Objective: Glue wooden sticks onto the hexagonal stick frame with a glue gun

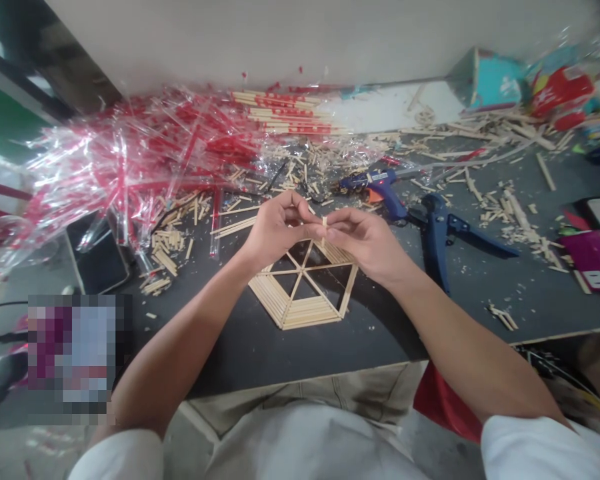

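Observation:
A flat hexagon built of thin wooden sticks (pixel 305 303), with spokes across its middle, lies on the dark table (pixel 240 340). Both my hands hover just above its far edge. My left hand (pixel 275 230) has its fingers curled in a pinch. My right hand (pixel 363 240) is also pinched, and a short wooden stick (pixel 324 230) stands upright between the two hands' fingertips. Which hand bears the stick more I cannot tell; both touch it.
A blue glue gun (pixel 380 183) and blue cutting pliers (pixel 443 230) lie right of my hands. Clear and red plastic wrappers (pixel 145 153) pile up at the left. Loose stick pieces (pixel 167 250) litter the table. A black phone (pixel 100 260) lies left.

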Motion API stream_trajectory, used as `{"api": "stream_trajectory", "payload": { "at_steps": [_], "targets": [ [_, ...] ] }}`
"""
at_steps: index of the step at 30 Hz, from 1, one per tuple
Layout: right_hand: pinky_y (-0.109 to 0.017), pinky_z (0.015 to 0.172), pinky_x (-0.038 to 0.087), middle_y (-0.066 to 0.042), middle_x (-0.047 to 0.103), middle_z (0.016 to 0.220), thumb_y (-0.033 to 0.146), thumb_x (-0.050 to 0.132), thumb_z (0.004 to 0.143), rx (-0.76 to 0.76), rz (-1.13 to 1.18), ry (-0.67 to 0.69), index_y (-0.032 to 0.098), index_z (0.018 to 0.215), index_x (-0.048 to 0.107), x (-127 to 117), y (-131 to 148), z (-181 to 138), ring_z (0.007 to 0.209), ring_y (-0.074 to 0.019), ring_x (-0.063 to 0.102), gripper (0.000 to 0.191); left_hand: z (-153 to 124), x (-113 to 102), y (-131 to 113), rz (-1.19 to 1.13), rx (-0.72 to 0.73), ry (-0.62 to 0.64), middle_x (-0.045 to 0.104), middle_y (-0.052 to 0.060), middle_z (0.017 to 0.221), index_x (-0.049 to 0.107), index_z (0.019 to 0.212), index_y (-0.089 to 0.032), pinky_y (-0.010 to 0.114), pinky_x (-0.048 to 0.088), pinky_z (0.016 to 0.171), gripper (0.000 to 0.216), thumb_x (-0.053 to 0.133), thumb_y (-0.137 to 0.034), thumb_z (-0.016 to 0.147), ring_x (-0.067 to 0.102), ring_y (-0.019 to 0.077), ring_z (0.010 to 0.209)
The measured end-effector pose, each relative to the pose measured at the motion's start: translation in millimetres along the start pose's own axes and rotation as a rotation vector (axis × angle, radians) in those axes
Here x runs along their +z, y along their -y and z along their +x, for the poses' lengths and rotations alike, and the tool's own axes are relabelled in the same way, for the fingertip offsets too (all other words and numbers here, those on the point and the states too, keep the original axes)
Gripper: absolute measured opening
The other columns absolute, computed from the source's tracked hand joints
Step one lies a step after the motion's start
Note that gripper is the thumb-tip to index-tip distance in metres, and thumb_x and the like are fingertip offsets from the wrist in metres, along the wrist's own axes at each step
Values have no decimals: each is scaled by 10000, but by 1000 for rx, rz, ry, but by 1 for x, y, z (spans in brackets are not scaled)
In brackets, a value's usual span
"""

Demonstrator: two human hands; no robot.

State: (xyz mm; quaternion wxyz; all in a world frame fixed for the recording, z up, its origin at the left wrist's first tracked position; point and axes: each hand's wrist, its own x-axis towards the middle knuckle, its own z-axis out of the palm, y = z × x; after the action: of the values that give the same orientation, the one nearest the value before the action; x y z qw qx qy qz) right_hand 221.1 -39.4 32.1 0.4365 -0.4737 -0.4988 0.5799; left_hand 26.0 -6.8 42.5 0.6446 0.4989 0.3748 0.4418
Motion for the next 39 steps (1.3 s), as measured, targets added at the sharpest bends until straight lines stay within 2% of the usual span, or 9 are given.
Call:
{"api": "stream_trajectory", "payload": {
  "at_steps": [5,8,11,14,18,21,24,28,39],
  "targets": [
    [-400,847,643,-28,798,920,547,963,684,-18,-9,-27,259,940,751,-2,3,0,856,-215,763,440,4,-9,-5,67,8,65,745,22,761,587,794,-186,266,579,690,535,1063,-241,557,717,141,706],
    [-387,840,644,-20,791,886,514,977,670,-52,-32,-79,253,939,754,-5,3,1,820,-201,754,435,8,-23,-9,232,-53,104,728,21,736,581,787,-181,256,541,628,484,1027,-207,600,677,127,661],
    [-388,827,642,-23,792,872,499,967,687,-114,-126,-132,243,947,761,-8,1,2,812,-207,752,419,12,-38,-13,407,-84,71,720,14,761,598,805,-177,252,521,640,393,965,-168,665,667,120,680],
    [-397,850,625,-33,802,916,420,902,795,-267,-320,-197,241,951,777,-6,-1,1,852,-217,754,268,15,-51,-18,546,-67,35,715,12,789,604,814,-182,264,515,679,331,917,-167,708,667,127,726],
    [-413,880,580,-32,801,924,286,797,926,-573,-720,-221,262,954,798,3,-10,-2,938,-238,724,37,17,-62,-21,716,-58,54,703,19,791,629,817,-183,283,492,684,233,854,-173,756,651,143,740],
    [-426,901,544,-27,801,904,263,723,995,-761,-926,-143,260,968,788,13,-18,-2,966,-244,693,71,17,-66,-18,799,-67,82,698,19,787,651,840,-182,282,470,677,167,809,-172,789,641,147,743],
    [-429,935,513,-22,802,904,237,655,1040,-866,-1063,-65,245,1002,773,22,-22,-1,995,-237,680,124,18,-65,-14,838,-82,81,686,14,775,645,844,-183,286,465,680,159,797,-173,800,630,147,734],
    [-432,960,481,-12,805,912,201,627,1054,-905,-1166,-46,248,1027,771,27,-20,-3,1021,-229,666,154,20,-62,-12,863,-106,48,692,25,797,643,875,-185,309,485,720,161,794,-186,820,650,165,762],
    [-447,959,475,-19,809,960,173,618,1054,-900,-1218,-21,245,1033,781,22,-26,0,1038,-234,648,179,17,-58,-17,899,-94,96,700,38,798,660,856,-182,311,470,709,117,775,-196,868,656,172,754]
  ]
}}
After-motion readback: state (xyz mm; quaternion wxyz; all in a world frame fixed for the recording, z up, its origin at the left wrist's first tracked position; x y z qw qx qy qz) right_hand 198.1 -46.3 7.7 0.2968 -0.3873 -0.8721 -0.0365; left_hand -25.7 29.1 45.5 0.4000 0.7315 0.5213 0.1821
